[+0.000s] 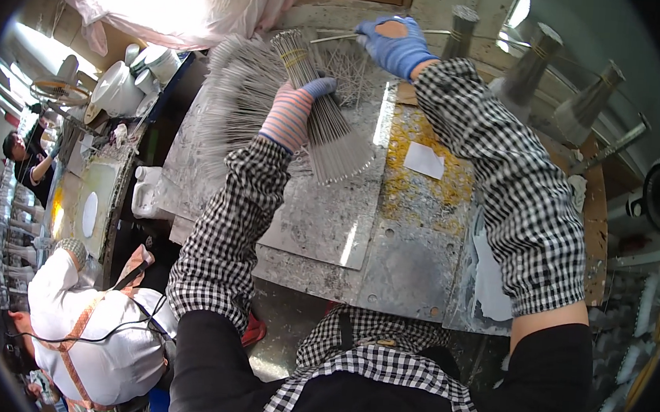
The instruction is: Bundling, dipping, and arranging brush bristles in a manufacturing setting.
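Observation:
My left hand, in a pink-and-blue striped glove, is wrapped round a bundle of thin metal rods with a yellow band near its far end. The bundle slants over the metal worktable, its near end fanned out. Beneath and left of it lies a wide spread of loose thin grey rods. Farther off, at the table's far edge, my right hand is closed in a blue glove with a round opening on its back. A long thin bar sticks out left of its fingers; the grip itself is partly hidden.
Several banded rod bundles stand upright at the far right. White paper lies on a yellow-stained plate. A white jug is left of the table. Two people work at the left, one in a white top. White buckets stand beyond.

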A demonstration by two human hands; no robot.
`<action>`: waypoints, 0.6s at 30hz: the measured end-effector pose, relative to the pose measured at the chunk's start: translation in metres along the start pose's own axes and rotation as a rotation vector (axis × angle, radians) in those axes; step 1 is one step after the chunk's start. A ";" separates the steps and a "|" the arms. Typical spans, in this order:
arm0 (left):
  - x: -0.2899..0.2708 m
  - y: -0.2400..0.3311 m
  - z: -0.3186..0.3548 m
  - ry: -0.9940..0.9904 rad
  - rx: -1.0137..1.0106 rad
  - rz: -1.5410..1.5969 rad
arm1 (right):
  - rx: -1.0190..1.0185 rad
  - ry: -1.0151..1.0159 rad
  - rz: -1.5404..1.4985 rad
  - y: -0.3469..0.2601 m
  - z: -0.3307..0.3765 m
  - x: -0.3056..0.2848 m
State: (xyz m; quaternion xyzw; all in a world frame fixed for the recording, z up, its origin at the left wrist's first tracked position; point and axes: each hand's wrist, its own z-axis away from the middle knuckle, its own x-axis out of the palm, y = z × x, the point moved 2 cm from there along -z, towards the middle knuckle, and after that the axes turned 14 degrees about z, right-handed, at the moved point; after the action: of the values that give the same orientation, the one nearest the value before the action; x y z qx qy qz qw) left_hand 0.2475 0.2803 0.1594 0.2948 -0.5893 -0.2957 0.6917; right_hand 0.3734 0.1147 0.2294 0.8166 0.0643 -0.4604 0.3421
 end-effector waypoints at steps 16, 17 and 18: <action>0.025 0.036 0.041 -0.245 0.224 -0.262 | -0.080 0.271 -0.462 0.001 0.066 -0.091; 0.018 0.032 0.040 -0.250 0.225 -0.230 | -0.084 0.233 -0.496 -0.006 0.062 -0.091; 0.018 0.021 0.043 -0.032 0.336 -0.356 | -0.054 0.224 -0.486 -0.005 0.064 -0.091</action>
State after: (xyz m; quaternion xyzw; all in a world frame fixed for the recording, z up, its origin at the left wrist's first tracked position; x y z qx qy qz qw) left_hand 0.2090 0.2780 0.1926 0.5003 -0.5799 -0.3154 0.5603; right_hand 0.2743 0.0987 0.2775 0.8137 0.3081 -0.4340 0.2338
